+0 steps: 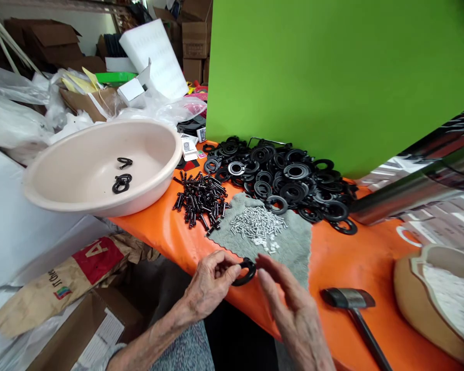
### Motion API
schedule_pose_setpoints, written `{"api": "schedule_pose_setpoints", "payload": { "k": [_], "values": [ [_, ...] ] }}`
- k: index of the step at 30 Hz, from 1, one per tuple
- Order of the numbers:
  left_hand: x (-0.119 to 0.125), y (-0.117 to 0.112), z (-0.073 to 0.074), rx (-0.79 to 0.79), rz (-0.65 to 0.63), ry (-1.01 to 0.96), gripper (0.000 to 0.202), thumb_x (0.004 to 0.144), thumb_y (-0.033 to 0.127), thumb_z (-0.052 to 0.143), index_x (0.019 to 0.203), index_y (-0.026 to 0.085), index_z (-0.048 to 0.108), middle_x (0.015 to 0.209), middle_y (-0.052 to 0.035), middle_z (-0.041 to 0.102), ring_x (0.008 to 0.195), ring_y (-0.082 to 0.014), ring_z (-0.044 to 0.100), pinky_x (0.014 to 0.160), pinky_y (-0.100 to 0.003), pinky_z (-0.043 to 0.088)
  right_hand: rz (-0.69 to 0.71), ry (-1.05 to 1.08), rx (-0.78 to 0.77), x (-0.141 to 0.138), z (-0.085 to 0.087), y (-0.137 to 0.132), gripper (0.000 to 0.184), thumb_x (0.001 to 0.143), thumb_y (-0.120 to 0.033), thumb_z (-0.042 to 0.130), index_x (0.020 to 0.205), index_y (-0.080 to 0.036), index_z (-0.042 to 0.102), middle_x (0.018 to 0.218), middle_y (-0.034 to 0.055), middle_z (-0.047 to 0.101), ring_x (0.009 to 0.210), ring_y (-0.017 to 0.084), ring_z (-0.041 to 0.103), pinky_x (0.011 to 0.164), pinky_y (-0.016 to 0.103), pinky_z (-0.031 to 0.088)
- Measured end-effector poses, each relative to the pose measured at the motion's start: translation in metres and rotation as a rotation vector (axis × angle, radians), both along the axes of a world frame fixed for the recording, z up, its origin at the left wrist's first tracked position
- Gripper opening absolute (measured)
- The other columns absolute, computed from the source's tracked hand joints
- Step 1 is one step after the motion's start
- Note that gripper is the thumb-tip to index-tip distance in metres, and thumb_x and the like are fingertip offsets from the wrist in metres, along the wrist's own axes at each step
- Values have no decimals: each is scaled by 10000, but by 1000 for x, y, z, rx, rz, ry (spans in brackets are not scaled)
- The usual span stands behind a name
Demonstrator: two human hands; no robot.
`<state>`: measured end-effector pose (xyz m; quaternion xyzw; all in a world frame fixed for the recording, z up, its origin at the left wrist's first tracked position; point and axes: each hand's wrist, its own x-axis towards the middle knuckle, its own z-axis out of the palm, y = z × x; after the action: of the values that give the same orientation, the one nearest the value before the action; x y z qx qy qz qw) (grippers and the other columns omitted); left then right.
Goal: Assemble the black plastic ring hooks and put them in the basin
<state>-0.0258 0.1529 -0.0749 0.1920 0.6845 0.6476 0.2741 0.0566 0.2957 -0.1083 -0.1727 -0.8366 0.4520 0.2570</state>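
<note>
Between the thumb and fingers of my left hand [211, 282] is a black ring [247, 273], held over the table's front edge. My right hand [288, 304] is just right of the ring, its fingers stretched out and slightly blurred, with nothing visible in them. Beyond both hands, a grey-green cloth [299, 242] carries a heap of small silver pins [257, 224] with some white bits at its near side. Left of the cloth is a pile of short black rods [201, 201]. Behind it lies a large heap of black rings [294, 190].
A beige basin [73, 149] with a few black ring pieces stands at the left. On the orange table cover [355, 257] at right lie a hammer [350, 299] and a tan tub of white material [421, 293]. A green panel [332, 77] rises behind; a cardboard box [139, 309] sits below left.
</note>
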Motion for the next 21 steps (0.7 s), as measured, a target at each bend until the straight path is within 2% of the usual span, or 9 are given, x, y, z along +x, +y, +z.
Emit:
{"api": "schedule_pose_setpoints", "payload": {
  "k": [3,5,7,11,15,17,21],
  "values": [
    [6,-1,-4,22,30,-53,228,846,350,610,890,127,623,785,-24,607,701,-124,538,687,-244,451,50,15,-226,8,-10,-28,475,852,-502,617,1245,-234,599,1174,94,705,997,254,703,845,418,605],
    [9,-3,-8,13,57,-52,253,849,355,617,936,119,643,815,-37,620,717,-133,553,700,-255,466,54,57,-370,10,-15,-40,521,851,-453,641,1307,-217,551,1232,119,675,1035,258,691,850,410,607],
    [11,-7,-11,0,68,-33,259,857,355,617,944,118,670,852,-52,631,740,-144,569,714,-265,477,51,89,-422,11,-17,-46,493,858,-410,648,1301,-212,558,1216,122,681,1037,255,688,833,385,613],
    [11,-16,-11,-3,43,9,235,852,356,643,871,132,713,823,-43,617,754,-151,577,701,-252,474,84,59,-259,19,-11,-43,448,842,-419,668,1242,-220,625,1153,98,709,1003,267,698,840,408,602],
    [7,-22,-7,11,-29,3,245,835,367,665,843,129,723,807,-41,607,765,-154,578,728,-260,470,148,-23,-101,30,-6,-33,481,857,-470,635,1287,-258,601,1192,76,694,1049,293,679,891,513,559],
    [6,-23,-5,-8,-61,17,258,832,376,665,831,124,717,792,-41,606,754,-154,568,734,-270,466,164,-54,-84,33,-5,-29,504,851,-503,629,1288,-253,601,1191,85,693,1053,311,676,898,545,550],
    [7,-25,-4,-33,-72,67,272,849,384,637,817,122,701,789,-48,602,752,-160,562,734,-281,464,181,-82,-80,33,-6,-29,493,860,-518,608,1284,-265,598,1171,74,705,1041,306,683,883,532,569]
  ]
}}
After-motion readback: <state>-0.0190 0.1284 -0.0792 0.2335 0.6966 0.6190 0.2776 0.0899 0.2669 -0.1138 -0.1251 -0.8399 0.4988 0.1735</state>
